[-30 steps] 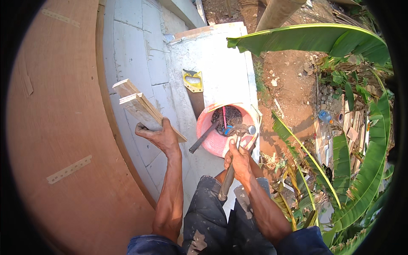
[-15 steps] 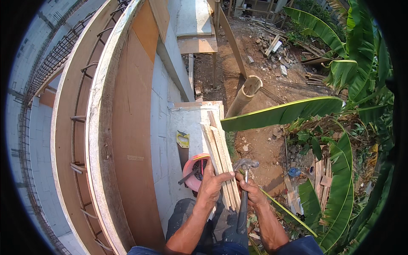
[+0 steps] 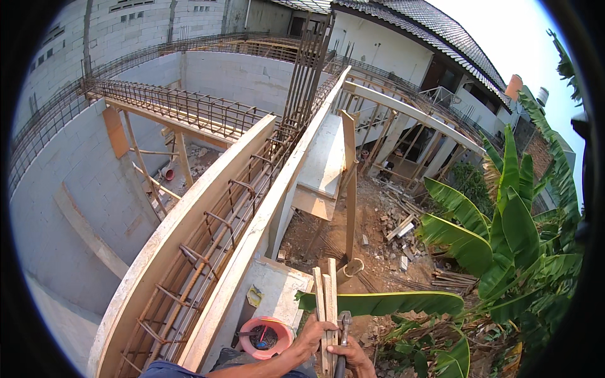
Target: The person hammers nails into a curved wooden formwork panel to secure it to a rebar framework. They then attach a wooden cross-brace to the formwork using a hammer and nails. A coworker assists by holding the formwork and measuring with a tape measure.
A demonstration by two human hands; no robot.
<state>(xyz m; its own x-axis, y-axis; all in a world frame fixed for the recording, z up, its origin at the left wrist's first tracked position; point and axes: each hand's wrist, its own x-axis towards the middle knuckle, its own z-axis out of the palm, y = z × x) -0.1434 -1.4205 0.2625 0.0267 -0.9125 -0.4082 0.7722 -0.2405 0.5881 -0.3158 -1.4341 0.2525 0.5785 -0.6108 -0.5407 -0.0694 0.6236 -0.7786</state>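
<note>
My left hand (image 3: 309, 336) is closed round a small bundle of wooden strips (image 3: 328, 307), which stand upright near the lower edge. Beside it, my right hand (image 3: 357, 356) grips a hammer (image 3: 345, 319) by its dark handle, the metal head pointing up next to the strips. To the left of my hands is a pink bucket (image 3: 287, 340) with small dark items and something red inside. A hand saw with a yellow handle (image 3: 254, 296) lies on the pale ledge (image 3: 277, 286) beyond the bucket.
A board-sided formwork channel (image 3: 189, 277) with steel bars runs from near left away ahead. Block walls (image 3: 57, 164) stand left. On the right, banana leaves (image 3: 391, 303) reach over lower ground, beside a bamboo post (image 3: 350, 269) and rubble (image 3: 403, 233).
The view has tilted up and swung left, so the rebar, walls and house show, and my hands sit lower in the picture. The strips and hammer stay held.
</note>
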